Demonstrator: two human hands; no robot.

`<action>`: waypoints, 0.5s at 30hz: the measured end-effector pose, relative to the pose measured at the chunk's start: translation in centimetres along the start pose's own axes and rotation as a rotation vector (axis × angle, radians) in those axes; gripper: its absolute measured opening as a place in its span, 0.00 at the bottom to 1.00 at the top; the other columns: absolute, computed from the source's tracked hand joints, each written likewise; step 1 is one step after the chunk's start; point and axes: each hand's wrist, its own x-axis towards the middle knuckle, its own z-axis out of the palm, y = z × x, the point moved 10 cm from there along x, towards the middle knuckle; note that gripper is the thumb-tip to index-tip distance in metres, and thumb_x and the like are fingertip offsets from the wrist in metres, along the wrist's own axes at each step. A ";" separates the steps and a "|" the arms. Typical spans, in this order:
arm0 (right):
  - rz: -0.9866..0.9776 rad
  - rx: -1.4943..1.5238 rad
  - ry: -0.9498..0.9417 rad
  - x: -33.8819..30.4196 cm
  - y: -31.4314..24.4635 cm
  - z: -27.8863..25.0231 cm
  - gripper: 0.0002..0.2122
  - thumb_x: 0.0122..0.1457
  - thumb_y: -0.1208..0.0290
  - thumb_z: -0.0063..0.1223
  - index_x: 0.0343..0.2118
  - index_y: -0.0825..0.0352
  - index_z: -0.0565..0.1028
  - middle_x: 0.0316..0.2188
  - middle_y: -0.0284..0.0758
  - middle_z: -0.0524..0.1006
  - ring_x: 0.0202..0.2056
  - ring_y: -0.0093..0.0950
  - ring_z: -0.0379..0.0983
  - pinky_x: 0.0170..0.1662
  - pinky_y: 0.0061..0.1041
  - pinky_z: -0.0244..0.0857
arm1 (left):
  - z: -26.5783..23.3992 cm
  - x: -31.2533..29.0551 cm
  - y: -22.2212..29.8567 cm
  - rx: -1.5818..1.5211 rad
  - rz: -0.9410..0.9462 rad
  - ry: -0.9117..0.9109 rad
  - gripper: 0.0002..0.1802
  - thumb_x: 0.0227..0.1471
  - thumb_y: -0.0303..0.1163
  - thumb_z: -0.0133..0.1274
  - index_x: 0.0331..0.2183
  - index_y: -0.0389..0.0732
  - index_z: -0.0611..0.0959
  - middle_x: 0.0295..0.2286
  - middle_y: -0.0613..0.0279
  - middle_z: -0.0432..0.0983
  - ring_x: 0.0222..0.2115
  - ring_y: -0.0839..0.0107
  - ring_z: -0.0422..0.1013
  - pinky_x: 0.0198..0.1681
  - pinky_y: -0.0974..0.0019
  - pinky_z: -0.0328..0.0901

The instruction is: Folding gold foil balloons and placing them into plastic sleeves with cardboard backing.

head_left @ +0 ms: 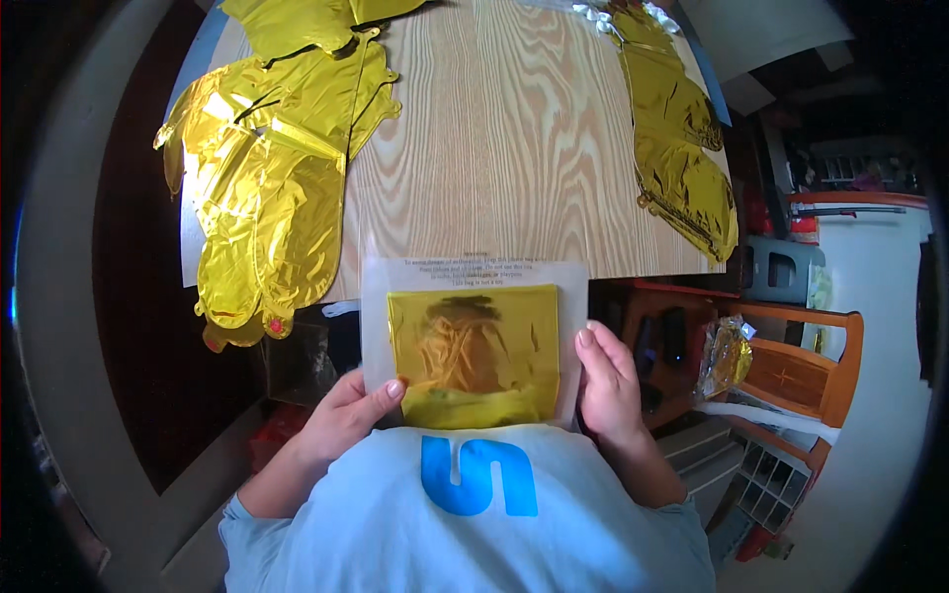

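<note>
Close to my chest, at the table's near edge, I hold a clear plastic bag (376, 296) with printing along its top. Inside it lies a folded sheet of shiny gold foil (474, 361). My left hand (346, 415) pinches the bag's lower left edge, thumb on top. On the right edge, my right hand (608, 385) grips the plastic with its thumb in front; the fingers behind are hidden. Flat gold foil balloons (272, 188) lie piled on the table's left side. Another row of gold foil pieces (677, 128) runs down the right side.
The wood-grain table (494, 138) stretches away in front of me. White bits (598, 16) sit at its far right. Beyond the right edge are a wooden chair (801, 366), a crinkled clear packet with gold foil (730, 356) and a grey plastic stool (786, 267).
</note>
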 end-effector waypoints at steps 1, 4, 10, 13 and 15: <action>0.043 0.072 0.004 0.8 1.0 -0.1 0.10 0.71 0.68 0.44 0.36 0.67 0.74 0.26 0.19 0.66 0.28 0.11 0.58 0.31 0.15 0.53 | 0.0 0.8 0.6 -0.023 0.015 0.002 0.23 0.66 0.40 0.50 0.55 0.36 0.75 0.49 0.64 0.76 0.49 0.75 0.70 0.55 0.65 0.64; 0.171 0.314 -0.045 3.7 2.6 0.5 0.08 0.69 0.68 0.48 0.40 0.67 0.75 0.33 0.24 0.76 0.35 0.13 0.69 0.41 0.15 0.63 | -1.3 3.7 1.8 -0.203 0.137 0.103 0.23 0.61 0.34 0.56 0.55 0.36 0.73 0.48 0.60 0.77 0.48 0.72 0.73 0.55 0.63 0.67; 0.081 0.237 -0.224 3.3 0.8 2.5 0.15 0.64 0.76 0.53 0.53 0.71 0.69 0.45 0.33 0.77 0.51 0.21 0.72 0.55 0.24 0.64 | -2.1 5.3 1.5 -0.148 0.277 0.247 0.23 0.57 0.19 0.55 0.53 0.37 0.71 0.49 0.60 0.76 0.49 0.73 0.72 0.55 0.66 0.66; 0.063 0.191 -0.171 2.7 1.9 1.9 0.17 0.61 0.81 0.55 0.52 0.72 0.69 0.44 0.34 0.77 0.48 0.20 0.73 0.53 0.23 0.66 | -2.1 5.2 1.5 -0.051 0.333 0.256 0.22 0.59 0.21 0.55 0.53 0.37 0.71 0.48 0.62 0.76 0.49 0.74 0.71 0.55 0.68 0.65; 0.056 0.161 -0.160 3.0 2.9 1.6 0.16 0.62 0.81 0.55 0.52 0.72 0.69 0.43 0.33 0.78 0.45 0.19 0.73 0.51 0.21 0.67 | -2.0 5.2 1.7 -0.042 0.344 0.275 0.21 0.59 0.21 0.55 0.53 0.35 0.70 0.47 0.61 0.76 0.49 0.75 0.71 0.55 0.69 0.65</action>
